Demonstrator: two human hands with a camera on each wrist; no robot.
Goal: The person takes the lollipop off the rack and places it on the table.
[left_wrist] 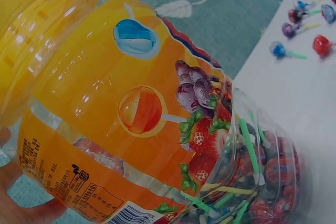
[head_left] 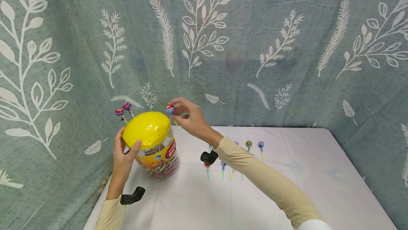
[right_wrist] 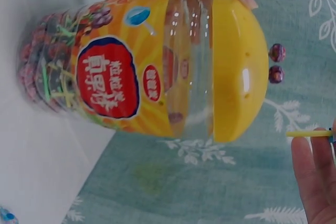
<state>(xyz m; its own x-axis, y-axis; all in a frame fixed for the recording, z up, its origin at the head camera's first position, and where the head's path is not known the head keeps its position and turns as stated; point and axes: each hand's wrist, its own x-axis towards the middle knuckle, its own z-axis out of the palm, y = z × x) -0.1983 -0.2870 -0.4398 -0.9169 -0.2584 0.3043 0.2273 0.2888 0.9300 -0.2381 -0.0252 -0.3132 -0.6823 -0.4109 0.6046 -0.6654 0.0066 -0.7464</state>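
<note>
My left hand (head_left: 122, 161) grips the domed yellow lid (head_left: 147, 127) of a clear plastic candy jar (head_left: 159, 159), thumb on the near side. Wrapped lollipops with green and yellow sticks fill the jar's lower part. Two purple-red lollipops (head_left: 119, 112) stick up from small holes on the lid's left side. Beside the lid's right edge, my right hand (head_left: 194, 120) pinches a blue and red lollipop (head_left: 170, 109), head up. Its yellow stick (right_wrist: 310, 134) points toward the lid in the right wrist view and is apart from it.
Several lollipops lie in loose rows on the white table, among them a green one (head_left: 249, 144), a blue one (head_left: 261, 144) and a red one (left_wrist: 321, 45). My right forearm covers part of them. A patterned curtain (head_left: 242, 92) hangs behind and beside the table (head_left: 306, 180).
</note>
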